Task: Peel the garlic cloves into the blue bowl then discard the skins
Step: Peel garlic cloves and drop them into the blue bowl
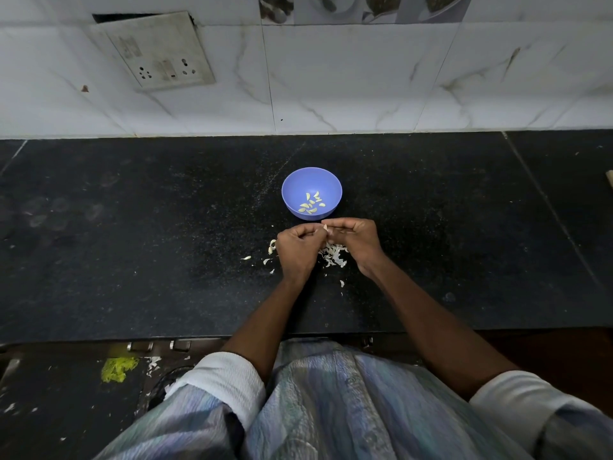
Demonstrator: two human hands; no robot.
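A blue bowl (pixel 311 180) stands on the black counter and holds several peeled garlic cloves (pixel 311 203). Just in front of it, my left hand (pixel 295 250) and my right hand (pixel 356 239) meet with curled fingers, both pinching one small garlic clove (pixel 325 228) between their fingertips. A heap of white garlic skins (pixel 333 255) lies on the counter under and between my hands. A few loose skin pieces (pixel 271 247) are scattered to the left of my left hand.
The black stone counter (pixel 132 244) runs left and right, backed by a white tiled wall with a socket plate (pixel 159 58). The counter's front edge is near my body. Yellow scraps (pixel 117 368) and skins lie on the floor at lower left.
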